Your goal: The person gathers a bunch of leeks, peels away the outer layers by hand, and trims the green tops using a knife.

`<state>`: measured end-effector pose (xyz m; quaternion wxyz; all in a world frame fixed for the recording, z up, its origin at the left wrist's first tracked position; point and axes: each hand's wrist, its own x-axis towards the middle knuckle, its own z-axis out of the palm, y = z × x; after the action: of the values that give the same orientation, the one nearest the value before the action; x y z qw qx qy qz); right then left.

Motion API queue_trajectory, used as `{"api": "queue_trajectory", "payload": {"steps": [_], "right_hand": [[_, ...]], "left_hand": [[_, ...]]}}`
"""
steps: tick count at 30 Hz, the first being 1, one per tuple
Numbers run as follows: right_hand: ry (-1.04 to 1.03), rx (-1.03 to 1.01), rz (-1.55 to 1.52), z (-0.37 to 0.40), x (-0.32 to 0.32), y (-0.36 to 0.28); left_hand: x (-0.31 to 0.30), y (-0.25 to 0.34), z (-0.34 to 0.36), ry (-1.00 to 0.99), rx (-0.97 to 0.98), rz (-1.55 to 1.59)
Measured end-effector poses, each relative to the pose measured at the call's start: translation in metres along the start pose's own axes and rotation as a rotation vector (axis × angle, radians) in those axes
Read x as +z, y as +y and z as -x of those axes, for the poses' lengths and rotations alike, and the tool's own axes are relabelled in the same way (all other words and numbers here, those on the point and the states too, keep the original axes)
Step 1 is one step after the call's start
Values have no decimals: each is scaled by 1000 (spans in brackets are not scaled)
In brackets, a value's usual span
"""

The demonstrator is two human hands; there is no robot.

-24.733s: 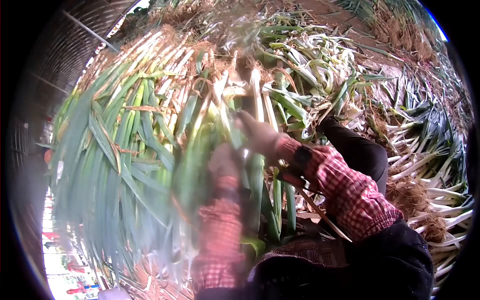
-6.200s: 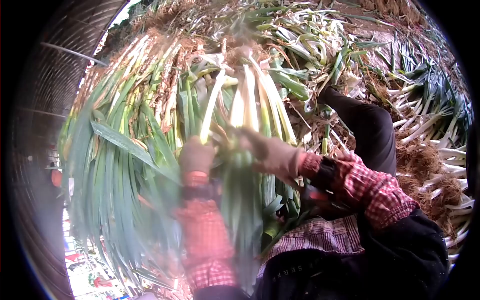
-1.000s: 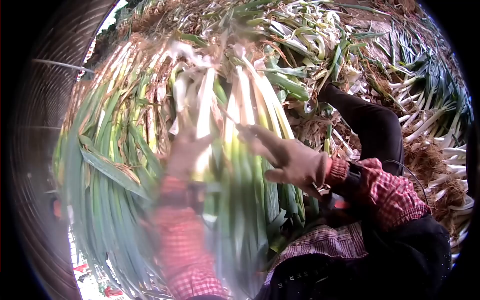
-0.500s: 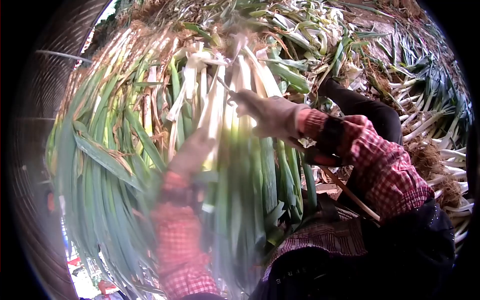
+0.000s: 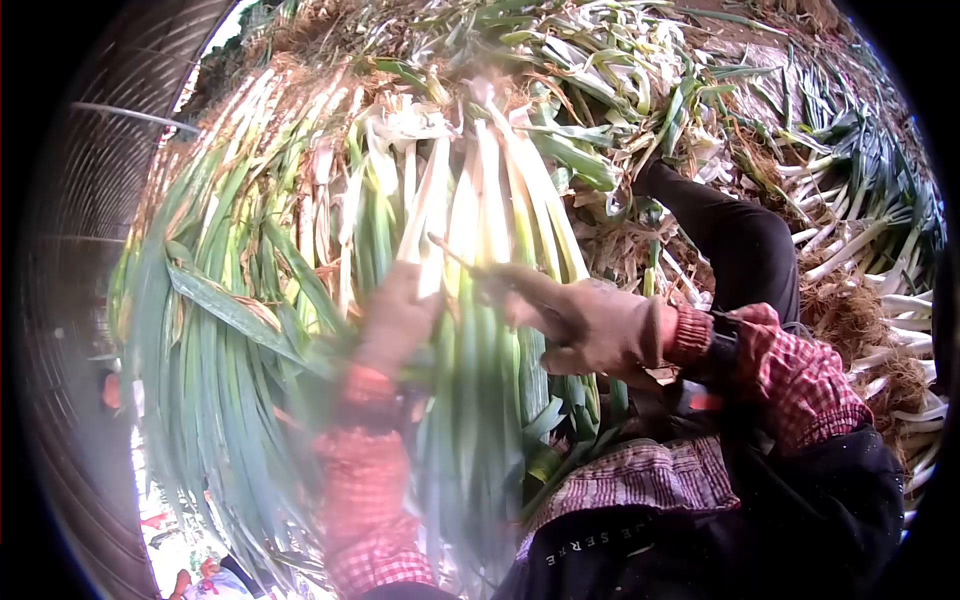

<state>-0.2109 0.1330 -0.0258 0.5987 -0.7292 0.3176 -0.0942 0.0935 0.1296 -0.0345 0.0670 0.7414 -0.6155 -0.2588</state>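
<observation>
L hand (image 5: pixel 395 318) is blurred, pressed vs the leek bundle (image 5: pixel 480 200), which lies across the lap, centre frame. I can't tell its grip. R hand (image 5: pixel 592 325) has fingers bent, tips at the bundle's white ends. A thin sliver (image 5: pixel 450 250) sits there; pinched or not, can't tell. Tight room: knee (image 5: pixel 745 240) just right, trimmings heap (image 5: pixel 600 60) above, leek rows (image 5: pixel 880 270) at right edge.

Bright daylight, fisheye bending and dark vignette at edges, left hand (image 5: pixel 398 318) motion-blurred, centre glare
</observation>
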Motion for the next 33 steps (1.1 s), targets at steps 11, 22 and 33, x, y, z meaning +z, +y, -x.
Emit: {"api": "queue_trajectory", "payload": {"steps": [11, 22, 33], "right_hand": [[-7, 97, 441, -113, -28, 10], [232, 182, 210, -136, -55, 47], [125, 11, 265, -61, -45, 45]], "left_hand": [[5, -18, -44, 380, 45, -324], [-14, 25, -63, 61, -62, -457], [3, 13, -25, -184, 247, -186]]}}
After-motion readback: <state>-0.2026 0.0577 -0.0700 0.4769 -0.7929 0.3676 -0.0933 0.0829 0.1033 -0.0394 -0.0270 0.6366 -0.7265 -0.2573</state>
